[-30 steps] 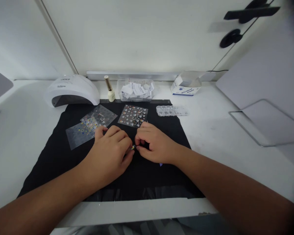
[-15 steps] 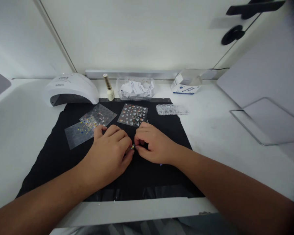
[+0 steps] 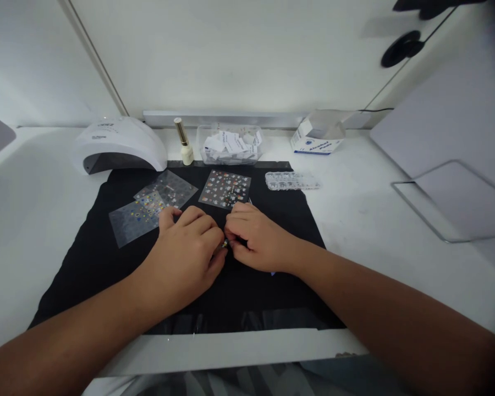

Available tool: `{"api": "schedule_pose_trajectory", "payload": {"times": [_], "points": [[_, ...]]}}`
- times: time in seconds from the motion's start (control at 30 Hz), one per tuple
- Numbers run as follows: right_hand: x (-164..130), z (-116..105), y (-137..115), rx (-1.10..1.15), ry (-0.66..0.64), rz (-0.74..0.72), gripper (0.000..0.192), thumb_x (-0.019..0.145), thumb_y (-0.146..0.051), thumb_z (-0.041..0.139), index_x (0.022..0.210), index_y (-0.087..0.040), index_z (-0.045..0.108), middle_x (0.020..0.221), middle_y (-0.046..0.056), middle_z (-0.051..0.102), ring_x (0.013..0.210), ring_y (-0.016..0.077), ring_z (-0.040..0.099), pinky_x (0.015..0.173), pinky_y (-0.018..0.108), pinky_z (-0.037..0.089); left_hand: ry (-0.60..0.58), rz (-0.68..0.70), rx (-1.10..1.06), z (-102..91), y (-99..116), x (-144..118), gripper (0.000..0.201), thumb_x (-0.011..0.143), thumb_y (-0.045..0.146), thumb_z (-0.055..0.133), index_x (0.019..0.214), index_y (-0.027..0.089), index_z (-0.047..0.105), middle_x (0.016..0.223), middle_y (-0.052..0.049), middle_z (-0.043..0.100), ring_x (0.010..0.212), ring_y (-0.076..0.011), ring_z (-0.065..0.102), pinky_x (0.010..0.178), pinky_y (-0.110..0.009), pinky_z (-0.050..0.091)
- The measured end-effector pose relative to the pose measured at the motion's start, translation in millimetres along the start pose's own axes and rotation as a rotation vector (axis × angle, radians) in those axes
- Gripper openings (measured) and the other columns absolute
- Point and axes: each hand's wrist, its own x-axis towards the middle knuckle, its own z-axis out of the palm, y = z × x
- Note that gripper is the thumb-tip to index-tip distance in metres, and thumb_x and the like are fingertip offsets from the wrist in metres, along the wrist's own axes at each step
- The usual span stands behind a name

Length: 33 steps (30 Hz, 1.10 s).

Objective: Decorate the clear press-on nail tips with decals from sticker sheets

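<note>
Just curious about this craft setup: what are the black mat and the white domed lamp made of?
Black mat: probably soft matte fabric, with a glossy film strip along its near edge. White domed lamp: looks like smooth moulded plastic, since light gleams faintly on its shell.

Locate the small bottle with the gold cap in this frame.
In the head view, the small bottle stands upright at the back of the table, left of centre, between the white nail lamp and the clear tub of paper packets.

small yellowish piece (image 3: 225, 242), pinched between fingertips, above black mat (image 3: 107, 247)
</note>
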Motion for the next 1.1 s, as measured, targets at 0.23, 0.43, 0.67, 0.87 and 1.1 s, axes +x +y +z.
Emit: {"api": "schedule_pose_trajectory", "payload": {"times": [0.23, 0.43, 0.67, 0.87, 1.1], "points": [[0.7, 0.0, 0.4, -0.045, 0.007, 0.016, 0.019, 0.071, -0.006, 0.049, 0.067, -0.021, 0.037, 0.065, 0.0, 0.047, 0.07, 0.0168, 0.041, 0.07, 0.032, 0.033, 0.004, -0.003, 0.0, -0.5, -0.1, 1.0, 0.016, 0.088, 0.022, 0.053, 0.075, 0.018, 0.062, 0.085, -0.004, 0.067, 0.092, -0.0281, 0.056, 0.085, -0.053, 0.029], [-0.1, -4.2, 5.3, -0.028, 0.019, 0.03, 0.019, 0.07, -0.006, 0.049, 0.066, -0.021, 0.038, 0.062, -0.002, 0.044, 0.068, 0.0164, 0.039, 0.072, 0.033, 0.034, -0.005, -0.013, -0.012, 0.0, -0.6, 1.1, 0.017, 0.089, 0.023, 0.053, 0.076, 0.019, 0.064, 0.087, -0.004, 0.069, 0.094, -0.0278, 0.056, 0.085, -0.052, 0.028], [-2.2, -8.4, 3.0, 0.011, -0.025, 0.034, 0.014, 0.07, -0.008, 0.053, 0.067, -0.019, 0.046, 0.062, -0.002, 0.048, 0.07, 0.0163, 0.041, 0.073, 0.032, 0.033, -0.017, -0.019, -0.017, -0.9, 0.0, 2.1, 0.016, 0.088, 0.024, 0.055, 0.076, 0.019, 0.064, 0.086, -0.005, 0.069, 0.094, -0.0282, 0.056, 0.085, -0.053, 0.028], [-2.8, -6.9, 0.5, -0.006, -0.037, 0.051, 0.011, 0.07, -0.011, 0.056, 0.068, -0.019, 0.049, 0.062, -0.001, 0.05, 0.071, 0.0169, 0.042, 0.074, 0.033, 0.034, -0.016, -0.016, -0.019, -1.6, 0.0, 1.5, 0.015, 0.087, 0.022, 0.054, 0.076, 0.018, 0.063, 0.086, -0.005, 0.068, 0.093, -0.0282, 0.056, 0.085, -0.053, 0.029], [-1.0, -2.7, -0.1, 0.052, -0.014, 0.053, 0.014, 0.07, -0.007, 0.054, 0.065, -0.019, 0.047, 0.06, -0.001, 0.05, 0.067, 0.0159, 0.041, 0.068, 0.03, 0.033, -0.01, -0.011, -0.013, -0.7, -0.3, 0.9, 0.015, 0.088, 0.023, 0.054, 0.076, 0.018, 0.063, 0.087, -0.005, 0.068, 0.093, -0.0282, 0.056, 0.085, -0.054, 0.029]]}}
